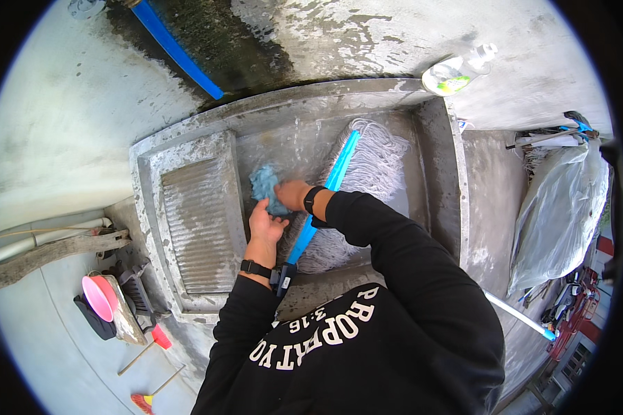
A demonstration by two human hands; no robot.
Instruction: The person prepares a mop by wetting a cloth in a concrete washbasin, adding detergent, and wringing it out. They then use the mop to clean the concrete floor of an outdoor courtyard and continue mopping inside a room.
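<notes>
A crumpled light-blue cloth is inside a concrete washing sink, close to the ribbed washboard. My right hand, slightly blurred, has its fingers closed at the cloth's right side. Just below, my left hand is turned partly palm up with its fingers apart. Its thumb tip meets the cloth's lower edge. A flat mop with white-grey string lies slantwise in the basin under my right forearm. Its bright-blue frame runs down toward my left wrist, and my forearm hides part of it.
The ribbed concrete washboard fills the sink's left side. A blue hose hangs above the back rim. A clear bottle stands at the back right corner. Plastic sheeting lies right; a pink basin and small brooms are lower left.
</notes>
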